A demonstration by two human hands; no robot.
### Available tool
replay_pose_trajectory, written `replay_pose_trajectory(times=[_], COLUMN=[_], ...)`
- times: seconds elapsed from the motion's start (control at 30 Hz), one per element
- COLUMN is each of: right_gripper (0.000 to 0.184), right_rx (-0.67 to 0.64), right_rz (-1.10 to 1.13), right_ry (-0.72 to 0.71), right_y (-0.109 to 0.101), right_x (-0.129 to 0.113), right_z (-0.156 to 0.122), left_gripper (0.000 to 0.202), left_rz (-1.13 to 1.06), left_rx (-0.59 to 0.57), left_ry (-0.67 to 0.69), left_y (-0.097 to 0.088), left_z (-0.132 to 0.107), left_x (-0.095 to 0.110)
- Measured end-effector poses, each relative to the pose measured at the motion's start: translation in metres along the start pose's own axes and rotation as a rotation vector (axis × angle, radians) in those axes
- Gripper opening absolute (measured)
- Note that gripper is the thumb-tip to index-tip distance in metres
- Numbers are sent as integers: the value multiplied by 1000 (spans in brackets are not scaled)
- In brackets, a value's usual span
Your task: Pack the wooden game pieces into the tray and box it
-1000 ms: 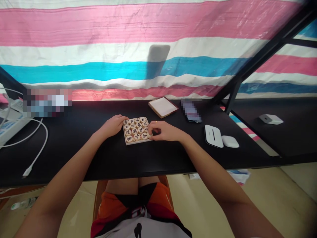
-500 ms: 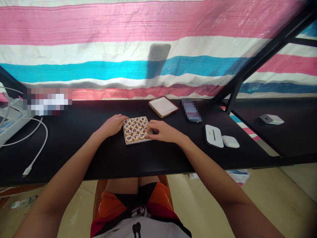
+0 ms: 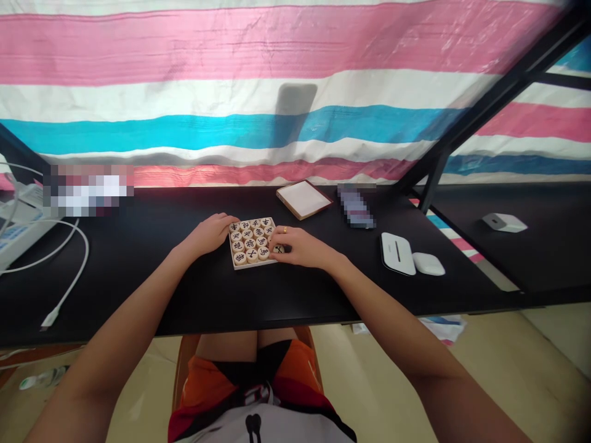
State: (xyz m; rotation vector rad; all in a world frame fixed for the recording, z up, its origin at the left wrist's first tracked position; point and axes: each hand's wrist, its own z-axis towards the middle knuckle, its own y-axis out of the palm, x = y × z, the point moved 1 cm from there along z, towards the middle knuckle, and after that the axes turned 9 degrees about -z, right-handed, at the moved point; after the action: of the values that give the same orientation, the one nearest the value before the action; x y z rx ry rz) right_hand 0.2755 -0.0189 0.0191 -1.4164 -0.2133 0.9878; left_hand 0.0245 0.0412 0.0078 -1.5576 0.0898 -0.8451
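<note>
A shallow box [image 3: 253,266] of round Chinese chess pieces [image 3: 250,244] stands on the black desk, the pieces set face up in rows. Against its upper left corner, my left hand [image 3: 213,232] holds the box's edge, thumb mostly hidden. At the right side of the box, my right hand [image 3: 298,244], with a ring on one finger, is bent over the end of the rows. Its thumb and fingers close around a chess piece [image 3: 279,249] whose marked face shows between them. My right fingers cover part of the right column.
Behind the box lies a white-faced lid [image 3: 305,198], with a phone [image 3: 355,206] beside it. A white flat device [image 3: 398,253] and a white earbud case [image 3: 429,264] are to the right. White cables [image 3: 85,261] and a power strip [image 3: 23,237] occupy the left side.
My right fingers have shifted slightly left over the right column, and a piece's marked face now shows between thumb and fingers. My left hand and the box stay put.
</note>
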Motion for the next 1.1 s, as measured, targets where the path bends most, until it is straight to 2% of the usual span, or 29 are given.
replay_pose_trajectory(times=[0.33, 0.67, 0.8, 0.9, 1.0, 1.1], right_gripper=[27, 24, 30, 52, 82, 97], right_rx=[35, 27, 96, 125, 51, -14], right_rz=[28, 0, -17, -21, 3, 39], right_ry=[18, 24, 41, 83, 140, 164], right_y=[3, 6, 3, 1, 3, 8], right_x=[5, 5, 8, 12, 18, 22], right_z=[1, 1, 0, -2, -4, -4], left_gripper=[42, 42, 42, 45, 59, 84], left_rz=[-8, -22, -56, -100, -121, -106], left_rx=[4, -2, 53, 84, -39, -162], left_ry=[-3, -15, 24, 76, 117, 139], left_y=[0, -1, -1, -4, -5, -1], left_z=[0, 0, -1, -4, -7, -10], left_x=[1, 3, 4, 11, 20, 27])
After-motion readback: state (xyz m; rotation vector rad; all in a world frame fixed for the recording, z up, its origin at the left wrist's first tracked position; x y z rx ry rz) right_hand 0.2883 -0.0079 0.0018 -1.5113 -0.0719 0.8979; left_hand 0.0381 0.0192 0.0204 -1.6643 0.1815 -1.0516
